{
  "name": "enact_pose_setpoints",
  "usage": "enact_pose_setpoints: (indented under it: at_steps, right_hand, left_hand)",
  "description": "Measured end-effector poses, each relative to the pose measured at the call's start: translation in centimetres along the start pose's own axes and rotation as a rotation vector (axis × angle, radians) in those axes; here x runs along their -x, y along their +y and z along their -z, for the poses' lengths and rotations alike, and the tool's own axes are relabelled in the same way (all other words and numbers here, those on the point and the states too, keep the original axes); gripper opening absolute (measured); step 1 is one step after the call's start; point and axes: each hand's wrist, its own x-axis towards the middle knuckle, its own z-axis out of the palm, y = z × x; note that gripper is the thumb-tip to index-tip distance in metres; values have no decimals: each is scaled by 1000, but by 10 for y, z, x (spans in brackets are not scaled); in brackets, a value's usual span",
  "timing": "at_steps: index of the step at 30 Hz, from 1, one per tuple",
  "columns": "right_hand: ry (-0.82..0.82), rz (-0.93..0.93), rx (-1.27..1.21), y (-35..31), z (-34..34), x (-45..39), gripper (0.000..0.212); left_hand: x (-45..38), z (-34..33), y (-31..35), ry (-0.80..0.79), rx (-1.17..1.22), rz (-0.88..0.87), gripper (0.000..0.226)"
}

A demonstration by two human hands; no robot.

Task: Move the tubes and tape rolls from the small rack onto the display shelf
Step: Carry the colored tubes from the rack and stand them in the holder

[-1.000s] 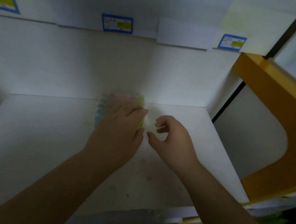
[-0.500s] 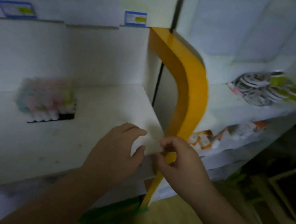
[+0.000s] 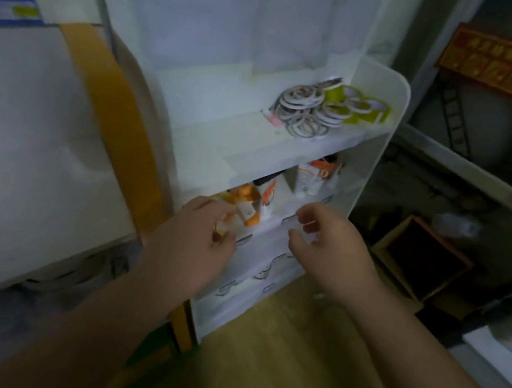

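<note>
Both hands reach the small rack [image 3: 366, 164]: left hand [image 3: 198, 245], loosely curled, touches orange tubes [image 3: 247, 207]; right hand [image 3: 324, 241] open, empty. A hasty grab might topple neighbouring tubes.

Motion-blurred throughout; left hand [image 3: 193, 244] overlapping the orange-and-white tubes [image 3: 247, 207] on the small rack [image 3: 366, 164], contact indeterminable. Lettering on the blue price label [image 3: 10, 9] and red sign [image 3: 509, 68] illegible. Display shelf [image 3: 23, 130] cut off at left edge.
</note>
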Motion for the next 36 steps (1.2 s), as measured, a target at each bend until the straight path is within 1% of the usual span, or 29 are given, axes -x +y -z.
enact_pose_setpoints:
  at_steps: [7,10,13,15,17,20,26,32,36]
  right_hand:
    - [25,-68,10,51,10,-35,31]
    - [12,-83,41,67,9,-67,33]
    - [-10,-80,51,78,9,-108,35]
    - [-15,-74,58,83,7,-137,35]
    - [-6,-54,67,87,3,-167,33]
    - [-35,-25,76,89,-8,-210,29]
    - [-125,83,192,91,-37,-303,38]
    - [-182,287,385,93,-70,-398,43]
    - [-247,395,500,96,-87,-433,40]
  left_hand:
    - [-65,-46,22,-13,34,-29,25]
    - [-101,-63,23,-13,63,-12,26]
    - [-142,-77,19,19,68,-3,20]
    - [-168,-85,16,17,57,-9,24]
    - [-191,-91,13,0,51,-9,35]
    - [-213,-98,6,4,47,43,40]
    - [-248,-106,-12,30,25,117,39]
    - [-280,-103,-23,172,-54,233,37]
    - [-293,-103,-29,226,-116,326,36]
